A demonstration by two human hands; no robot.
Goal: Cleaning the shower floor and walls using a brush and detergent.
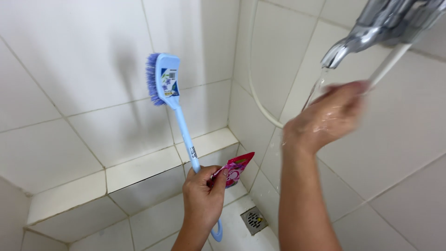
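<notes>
— Where's the brush [163, 80] relative to the grip?

— The left hand [203, 197] is closed around the lower handle. The long axis runs up and slightly left from that fist, so the bristled head sits well above the hand, bristles facing left toward the tiled wall [69, 69]. The loop end of the handle pokes out below the wrist.

— Anything else in that hand?

— A small red-pink sachet [237, 168], pinched against the handle by the fingers and sticking out to the right.

— And the right hand [327, 116]?

— Up under the tap [367, 28], in the running water [315, 90]. The fingers look loosely curled and wet, and it holds nothing that I can see. It's blurred, so how far open it is stays uncertain.

— Which hand is nearer the brush?

— The left one; it has hold of it. The right is well apart, off by the spout.

— What can't you make out?

— The tap is cut off at the top edge, so its handle isn't visible. A white hose [260, 100] curves down the wall and passes behind the right arm. The left palm is hidden, since we see the back of the hand. The floor drain [254, 219] sits between the two forearms, partly covered.
</notes>
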